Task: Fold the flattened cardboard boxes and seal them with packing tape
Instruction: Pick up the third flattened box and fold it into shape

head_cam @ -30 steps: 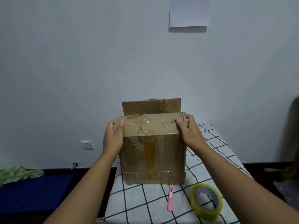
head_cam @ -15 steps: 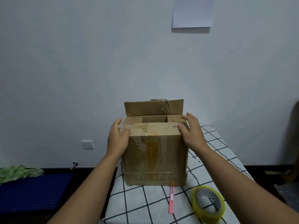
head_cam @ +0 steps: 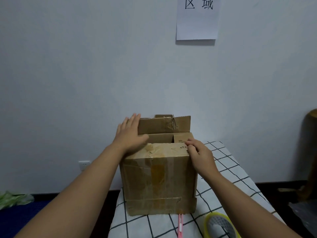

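Standing upright on the checked tablecloth (head_cam: 228, 170), the cardboard box (head_cam: 159, 179) is the landmark; its near flap is folded flat over the top, its far flap (head_cam: 164, 125) stands up, opening between them not closed. Left hand (head_cam: 131, 134) at box's top left corner, fingers straight and spread, palm by the left end of the far flap, gripping nothing. Right hand (head_cam: 199, 152) at box's top right corner, fingers bent, tips pressing down on the right side flap and the near flap's edge; cannot tell if it pinches anything. Roll of yellow packing tape (head_cam: 220, 225) lies on cloth in front of box, to its right, apart from it. Pink cutter (head_cam: 180, 225) lies just in front of box base, left of tape. White paper sheet (head_cam: 197, 19) with two characters on wall above box. Wall socket (head_cam: 84, 164) left of box. Green cloth (head_cam: 13, 199) far left, low.
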Tool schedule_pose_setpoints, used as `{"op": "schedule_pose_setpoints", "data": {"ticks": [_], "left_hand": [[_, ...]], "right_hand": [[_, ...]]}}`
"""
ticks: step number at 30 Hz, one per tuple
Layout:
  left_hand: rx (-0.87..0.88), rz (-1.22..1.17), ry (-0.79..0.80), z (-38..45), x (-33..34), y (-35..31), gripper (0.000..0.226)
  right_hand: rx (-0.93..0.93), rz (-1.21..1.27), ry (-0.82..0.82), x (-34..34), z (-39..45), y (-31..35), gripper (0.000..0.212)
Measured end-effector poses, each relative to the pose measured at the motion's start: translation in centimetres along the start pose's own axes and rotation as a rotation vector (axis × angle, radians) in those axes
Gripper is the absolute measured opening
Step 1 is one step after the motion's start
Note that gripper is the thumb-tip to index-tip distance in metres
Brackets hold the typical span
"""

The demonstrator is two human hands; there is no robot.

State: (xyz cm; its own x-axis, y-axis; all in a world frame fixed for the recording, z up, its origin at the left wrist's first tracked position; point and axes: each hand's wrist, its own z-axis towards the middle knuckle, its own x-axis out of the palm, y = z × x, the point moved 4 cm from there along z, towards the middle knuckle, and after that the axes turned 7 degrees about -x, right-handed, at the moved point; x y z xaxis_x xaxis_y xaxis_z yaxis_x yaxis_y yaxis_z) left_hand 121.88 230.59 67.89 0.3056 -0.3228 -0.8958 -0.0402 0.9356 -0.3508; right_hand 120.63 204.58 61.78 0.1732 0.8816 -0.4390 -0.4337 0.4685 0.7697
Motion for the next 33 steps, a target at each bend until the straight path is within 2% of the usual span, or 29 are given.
{"op": "schedule_pose_setpoints", "data": {"ticks": [5,9,12,15,19,22,26,33], "left_hand": [[0.019,0.039,-0.107,-0.4,0.4,0.2,0.069],[0.028,0.078,-0.093,-2.3,0.6,0.9,0.067],[-0.023,0.105,0.017,-3.5,1.3,1.6,0.072],[-0.048,0.039,0.174,-4.6,2.1,2.1,0.078],[-0.01,0.026,0.324,-5.0,2.2,2.8,0.114],[0.008,0.023,0.286,-5.0,2.2,3.0,0.121],[-0.004,0.012,0.197,-5.2,1.9,2.0,0.115],[-0.01,0.03,0.148,-5.4,1.5,0.2,0.106]], "right_hand": [[-0.006,0.017,-0.001,0.1,-0.2,-0.4,0.033],[0.066,0.086,-0.04,0.3,0.0,-1.2,0.04],[0.088,0.155,-0.056,0.4,0.0,-1.4,0.054],[0.018,0.131,-0.031,0.4,0.1,-0.6,0.056],[0.0,0.109,0.062,0.5,0.5,0.0,0.049],[0.038,0.186,0.059,0.4,0.5,0.2,0.04],[0.115,0.218,-0.012,0.0,0.6,-0.5,0.038],[0.022,0.087,-0.022,-1.8,1.1,-0.1,0.042]]}}
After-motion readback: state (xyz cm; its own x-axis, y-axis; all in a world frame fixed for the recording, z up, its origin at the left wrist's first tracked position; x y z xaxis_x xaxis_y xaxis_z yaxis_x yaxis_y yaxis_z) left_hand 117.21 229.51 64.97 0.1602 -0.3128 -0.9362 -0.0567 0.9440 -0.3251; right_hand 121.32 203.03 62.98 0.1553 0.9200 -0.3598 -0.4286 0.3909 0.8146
